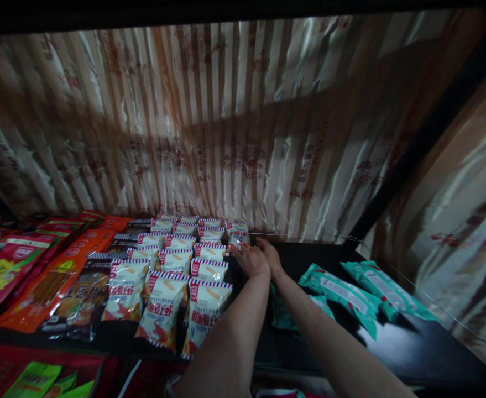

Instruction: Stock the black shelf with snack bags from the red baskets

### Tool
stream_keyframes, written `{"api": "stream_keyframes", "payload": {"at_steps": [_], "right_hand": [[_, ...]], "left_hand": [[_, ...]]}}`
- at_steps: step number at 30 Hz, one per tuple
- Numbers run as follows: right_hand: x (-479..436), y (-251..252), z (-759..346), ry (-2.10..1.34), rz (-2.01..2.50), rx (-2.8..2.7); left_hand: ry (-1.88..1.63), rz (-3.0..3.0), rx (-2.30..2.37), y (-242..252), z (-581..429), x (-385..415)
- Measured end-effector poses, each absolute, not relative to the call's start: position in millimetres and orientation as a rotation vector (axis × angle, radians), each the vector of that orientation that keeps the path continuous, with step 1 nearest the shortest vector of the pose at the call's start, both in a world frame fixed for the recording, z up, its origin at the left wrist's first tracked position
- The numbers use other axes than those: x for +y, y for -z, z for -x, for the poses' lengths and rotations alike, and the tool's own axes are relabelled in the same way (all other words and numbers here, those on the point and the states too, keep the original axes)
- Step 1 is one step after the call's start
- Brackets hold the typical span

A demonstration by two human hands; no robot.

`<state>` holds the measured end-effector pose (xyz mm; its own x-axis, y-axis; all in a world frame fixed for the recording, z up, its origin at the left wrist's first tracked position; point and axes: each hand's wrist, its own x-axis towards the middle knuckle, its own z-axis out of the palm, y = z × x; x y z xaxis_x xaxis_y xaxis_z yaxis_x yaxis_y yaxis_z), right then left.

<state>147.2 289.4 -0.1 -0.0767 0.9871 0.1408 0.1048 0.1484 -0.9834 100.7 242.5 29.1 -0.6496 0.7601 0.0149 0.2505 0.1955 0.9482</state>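
Observation:
My left hand (pixel 251 262) is at the lower front of a small white snack bag (pixel 238 233) with a striped top edge, which stands upright at the back of the shelf. Its fingers are closed against that bag and cover its bottom. Pressed beside it, my right hand (pixel 271 256) has its fingers stretched toward the bag's right edge, apparently holding nothing. Left of my hands stand several rows of matching snack bags (pixel 163 307). Teal packets (pixel 342 293) lie on the right, and another teal packet (pixel 284 315) is partly hidden behind my right forearm.
Orange snack packs (pixel 56 282), pink packs (pixel 10 271) and dark packs (pixel 83 298) fill the shelf's left side. A pleated, printed sheet (pixel 226 132) hangs behind. A thin wire (pixel 412 282) crosses the right side, near a dark slanted post (pixel 417 138). Green packets (pixel 33 381) lie below.

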Motion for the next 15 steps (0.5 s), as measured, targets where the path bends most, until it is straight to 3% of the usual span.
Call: {"api": "stream_keyframes", "payload": {"at_steps": [8, 12, 15], "right_hand": [[141.7, -23.0, -171.7, -1.047, 1.207, -1.416], [39.8, 8.9, -180.6, -1.068, 1.251, -1.495], [-5.5, 42.3, -178.7, -1.145, 1.303, -1.793]], "left_hand": [[-1.396, -0.846, 1.552, -45.8, -110.0, 95.8], [-1.294, -0.864, 1.356, -9.1, -91.1, -10.3], [-0.945, -0.894, 1.464, 35.7, -69.6, -59.7]]}}
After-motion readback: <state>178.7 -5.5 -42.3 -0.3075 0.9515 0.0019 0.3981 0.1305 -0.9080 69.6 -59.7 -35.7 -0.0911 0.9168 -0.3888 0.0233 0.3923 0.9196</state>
